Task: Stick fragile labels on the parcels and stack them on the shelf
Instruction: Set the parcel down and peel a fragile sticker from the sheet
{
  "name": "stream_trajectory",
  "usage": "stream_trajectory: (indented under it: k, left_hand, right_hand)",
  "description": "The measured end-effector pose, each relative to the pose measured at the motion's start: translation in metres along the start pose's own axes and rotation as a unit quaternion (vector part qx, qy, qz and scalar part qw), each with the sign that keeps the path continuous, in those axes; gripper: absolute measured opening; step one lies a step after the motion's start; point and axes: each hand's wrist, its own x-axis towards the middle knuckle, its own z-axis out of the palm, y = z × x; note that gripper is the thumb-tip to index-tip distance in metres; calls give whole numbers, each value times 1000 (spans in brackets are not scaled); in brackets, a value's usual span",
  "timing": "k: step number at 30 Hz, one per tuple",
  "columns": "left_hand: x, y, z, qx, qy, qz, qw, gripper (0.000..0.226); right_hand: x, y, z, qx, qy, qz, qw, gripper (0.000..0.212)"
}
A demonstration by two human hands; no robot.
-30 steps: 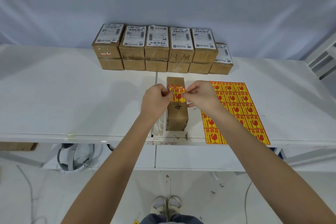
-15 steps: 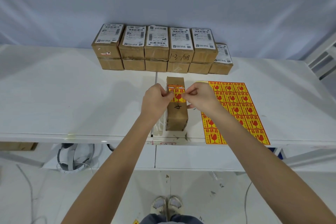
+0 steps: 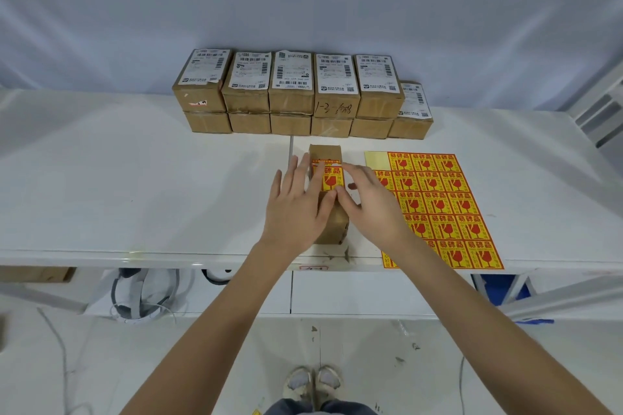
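Note:
A narrow brown cardboard parcel (image 3: 326, 152) lies lengthwise on the white table (image 3: 135, 185), near its front edge. A yellow and red fragile label (image 3: 332, 178) lies on the parcel's top. My left hand (image 3: 296, 209) rests flat on the parcel's left side with straight fingers over the label. My right hand (image 3: 367, 202) lies flat on the right side, fingers touching the label's edge. Right of the parcel is a sheet of fragile labels (image 3: 438, 199), its top left label gone.
Two stacked rows of brown parcels with white shipping labels (image 3: 293, 94) stand at the table's back, against a pale backdrop. A white shelf frame (image 3: 603, 111) shows at the far right. A headset (image 3: 141, 296) and cables lie under the table.
Both hands pinched the label by its ends above the parcel before. Now the label lies on the parcel and both hands have flattened out over it.

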Motion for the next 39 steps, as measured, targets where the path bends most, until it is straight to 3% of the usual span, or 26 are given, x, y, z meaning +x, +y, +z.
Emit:
stream_trajectory:
  k: [2, 5, 11, 15, 25, 27, 29, 33, 36, 39]
  left_hand:
    - [-1, 1, 1, 16, 38, -7, 999, 63]
    - [-1, 2, 1, 26, 39, 26, 999, 62]
    - [-2, 0, 4, 29, 50, 33, 998, 63]
    - [-1, 3, 3, 26, 43, 34, 998, 68]
    - [3, 1, 0, -4, 18, 55, 998, 74]
    - [2, 2, -1, -38, 10, 36, 999, 72]
    - [-1, 2, -3, -138, -24, 8, 990, 68]
    - [-14, 2, -5, -433, -69, -99, 893, 70]
    - [-18, 4, 3, -441, -78, -70, 892, 58]
    - [-17, 8, 13, -437, -62, -55, 896, 64]
  right_hand:
    - [0, 0, 0, -40, 8, -12, 999, 47]
    - [-1, -1, 0, -78, 10, -66, 995, 47]
    - [-4, 7, -2, -120, -79, -154, 978, 66]
    - [-8, 17, -6, -167, -83, -128, 974, 72]
    - [-5, 13, -4, -144, -98, -123, 977, 69]
    - [-9, 17, -5, -105, -92, -74, 987, 67]
    - [-14, 19, -8, -17, -108, 1, 994, 69]
    - [-23, 11, -14, 208, -134, 111, 962, 68]
    - [-27, 1, -15, 306, -145, 112, 934, 39]
    - [-26, 0, -12, 324, -134, 99, 931, 31]
